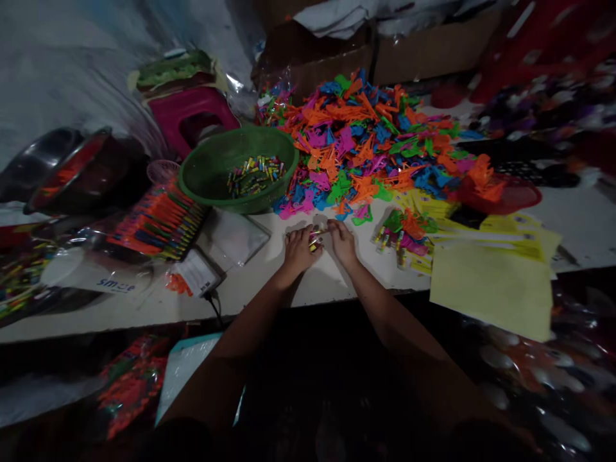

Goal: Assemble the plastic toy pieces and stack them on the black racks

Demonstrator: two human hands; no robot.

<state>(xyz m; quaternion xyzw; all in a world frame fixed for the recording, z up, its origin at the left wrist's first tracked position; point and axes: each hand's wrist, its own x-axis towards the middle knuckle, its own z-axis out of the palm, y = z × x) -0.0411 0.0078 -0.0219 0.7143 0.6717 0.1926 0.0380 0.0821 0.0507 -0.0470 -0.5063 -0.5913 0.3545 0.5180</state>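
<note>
My left hand (299,250) rests on the white table with its fingers curled around small yellow-labelled tubes (315,244). Close beside it, my right hand (342,242) pinches with its fingertips at something thin by the same tubes; what exactly it grips is too small to make out. Just beyond both hands lies a big heap of orange, blue, green and pink plastic pieces (356,141). To the right is a small group of tubes with coloured plastic pieces attached (407,234). A green basin (192,168) holding many similar small tubes (257,173) stands to the left.
Yellow printed cards (510,234) and a pale yellow sheet (491,289) lie at right, near a red tray (524,196). Left are bagged orange items (154,218), a clear plastic packet (235,237), a white box with a cable (197,273) and metal bowls (41,157).
</note>
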